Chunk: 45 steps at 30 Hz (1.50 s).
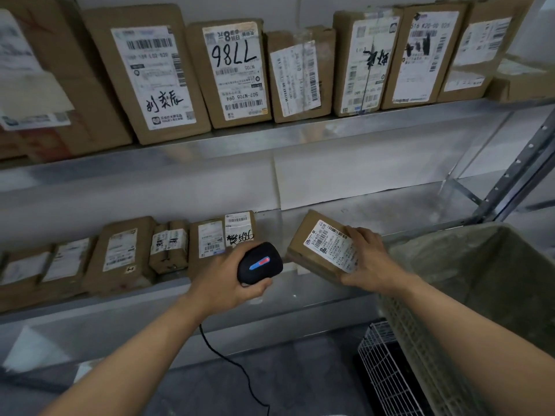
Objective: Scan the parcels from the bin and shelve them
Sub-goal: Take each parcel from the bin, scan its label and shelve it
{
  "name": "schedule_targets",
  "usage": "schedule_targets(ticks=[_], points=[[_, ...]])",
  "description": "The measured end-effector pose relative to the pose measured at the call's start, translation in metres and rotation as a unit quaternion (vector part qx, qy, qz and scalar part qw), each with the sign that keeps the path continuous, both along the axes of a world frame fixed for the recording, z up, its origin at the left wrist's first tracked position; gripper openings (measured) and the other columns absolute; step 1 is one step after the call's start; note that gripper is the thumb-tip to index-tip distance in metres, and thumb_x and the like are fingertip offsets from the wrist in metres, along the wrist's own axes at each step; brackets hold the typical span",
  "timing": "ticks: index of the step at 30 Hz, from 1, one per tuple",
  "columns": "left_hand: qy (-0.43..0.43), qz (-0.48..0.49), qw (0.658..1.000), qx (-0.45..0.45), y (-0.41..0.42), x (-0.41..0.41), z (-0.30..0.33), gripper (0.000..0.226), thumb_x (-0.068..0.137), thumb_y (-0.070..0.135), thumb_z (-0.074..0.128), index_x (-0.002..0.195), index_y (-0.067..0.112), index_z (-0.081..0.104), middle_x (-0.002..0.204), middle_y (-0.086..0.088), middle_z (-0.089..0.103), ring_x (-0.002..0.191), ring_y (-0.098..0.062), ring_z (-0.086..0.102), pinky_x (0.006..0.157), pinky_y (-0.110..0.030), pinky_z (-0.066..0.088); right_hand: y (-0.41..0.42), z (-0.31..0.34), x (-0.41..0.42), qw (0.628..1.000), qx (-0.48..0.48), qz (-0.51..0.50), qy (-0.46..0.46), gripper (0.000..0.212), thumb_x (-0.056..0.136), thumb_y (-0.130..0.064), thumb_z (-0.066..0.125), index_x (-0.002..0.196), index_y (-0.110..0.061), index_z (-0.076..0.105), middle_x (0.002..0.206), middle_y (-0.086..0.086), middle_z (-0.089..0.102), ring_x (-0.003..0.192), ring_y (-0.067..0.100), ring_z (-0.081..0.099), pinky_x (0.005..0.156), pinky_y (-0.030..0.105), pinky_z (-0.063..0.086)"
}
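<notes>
My left grip (pixel 223 280) curls round one scanner (pixel 260 263); my right grip (pixel 371 259) clasps one parcel (pixel 322 250), just right of the scanner, over the lower shelf (pixel 375 217). One bin (pixel 468 265) stands right.

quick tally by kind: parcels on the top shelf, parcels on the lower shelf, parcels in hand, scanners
Parcels on the top shelf: 8, counting the ones cut by the frame edges
Parcels on the lower shelf: 6
Parcel in hand, held by the right hand: 1
Scanner, in the left hand: 1
Total: 16
</notes>
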<state>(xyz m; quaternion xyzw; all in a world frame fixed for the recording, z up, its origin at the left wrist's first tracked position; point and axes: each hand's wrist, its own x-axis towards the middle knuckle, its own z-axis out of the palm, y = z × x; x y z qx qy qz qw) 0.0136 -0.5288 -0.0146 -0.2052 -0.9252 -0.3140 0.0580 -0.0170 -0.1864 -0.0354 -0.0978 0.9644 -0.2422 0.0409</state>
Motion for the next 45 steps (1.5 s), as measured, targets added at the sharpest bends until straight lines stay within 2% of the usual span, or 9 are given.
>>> schedule_targets(ticks=[6,9,12,17,24,28,38,42,45], points=[[-0.046,0.041,0.996,0.068,-0.028,0.015,-0.019,0.075,0.075,0.055,0.083,0.139,0.051,0.043,0.119,0.032,0.061,0.105,0.005,0.064,0.085,-0.016,0.055,-0.044,-0.006,-0.022,0.997,-0.039,-0.065,-0.033,0.109,0.066,-0.052,0.081,0.152,-0.018,0.024,0.144,0.008,0.037,0.134,0.032,0.031,0.107,0.047,0.035],[-0.057,0.056,0.994,0.076,-0.04,0.019,-0.025,0.075,0.075,0.057,0.082,0.141,0.05,0.045,0.121,0.027,0.065,0.105,0.004,0.065,0.084,-0.013,0.053,-0.069,-0.008,-0.033,0.991,-0.055,-0.109,-0.057,0.102,0.068,-0.053,0.081,0.148,-0.018,0.029,0.139,0.01,0.042,0.131,0.033,0.035,0.103,0.046,0.037],[-0.065,0.066,0.991,0.092,-0.05,0.019,-0.03,0.072,0.076,0.055,0.083,0.139,0.047,0.048,0.119,0.026,0.065,0.104,0.003,0.065,0.083,-0.009,0.051,-0.09,-0.017,-0.049,0.984,-0.065,-0.153,-0.063,0.106,0.058,-0.073,0.076,0.14,-0.019,0.036,0.132,0.009,0.051,0.125,0.034,0.045,0.1,0.044,0.04],[-0.078,0.072,0.99,0.096,-0.061,0.014,-0.034,0.07,0.075,0.062,0.079,0.136,0.052,0.046,0.116,0.034,0.062,0.103,0.007,0.064,0.082,-0.015,0.054,-0.121,-0.02,-0.06,0.972,-0.083,-0.206,-0.073,0.1,0.072,-0.057,0.08,0.146,-0.01,0.032,0.136,0.017,0.043,0.128,0.037,0.038,0.104,0.045,0.037],[-0.089,0.091,0.988,0.091,-0.064,0.002,-0.034,0.067,0.076,0.061,0.079,0.133,0.056,0.045,0.112,0.042,0.057,0.098,0.017,0.059,0.077,-0.003,0.046,-0.141,-0.028,-0.074,0.962,-0.074,-0.252,-0.072,0.103,0.07,-0.062,0.08,0.145,-0.011,0.03,0.139,0.017,0.039,0.131,0.036,0.036,0.104,0.047,0.039],[-0.104,0.091,0.986,0.096,-0.063,-0.006,-0.036,0.069,0.076,0.062,0.079,0.136,0.053,0.045,0.114,0.04,0.057,0.102,0.014,0.06,0.08,-0.008,0.05,-0.151,-0.031,-0.08,0.957,-0.072,-0.275,-0.062,0.102,0.071,-0.061,0.079,0.143,-0.008,0.03,0.138,0.02,0.039,0.13,0.039,0.036,0.105,0.047,0.038],[-0.116,0.09,0.984,0.1,-0.061,-0.016,-0.042,0.072,0.075,0.07,0.074,0.138,0.048,0.046,0.122,0.029,0.06,0.108,0.002,0.063,0.086,-0.03,0.058,-0.175,-0.043,-0.095,0.957,-0.091,-0.267,-0.066,0.095,0.078,-0.06,0.075,0.143,-0.005,0.031,0.137,0.021,0.039,0.129,0.039,0.036,0.106,0.045,0.036],[-0.118,0.093,0.983,0.105,-0.061,-0.015,-0.043,0.073,0.075,0.068,0.074,0.139,0.047,0.046,0.122,0.031,0.06,0.109,0.003,0.062,0.088,-0.028,0.058,-0.171,-0.051,-0.096,0.967,-0.107,-0.222,-0.065,0.097,0.075,-0.063,0.076,0.143,-0.006,0.037,0.137,0.017,0.046,0.128,0.037,0.039,0.103,0.041,0.035],[-0.115,0.09,0.984,0.107,-0.057,-0.014,-0.042,0.066,0.078,0.061,0.079,0.134,0.055,0.046,0.122,0.035,0.057,0.11,0.01,0.059,0.087,-0.018,0.055,-0.159,-0.052,-0.092,0.968,-0.124,-0.209,-0.056,0.086,0.076,-0.058,0.077,0.139,-0.011,0.043,0.134,0.014,0.051,0.126,0.034,0.041,0.094,0.037,0.032]])
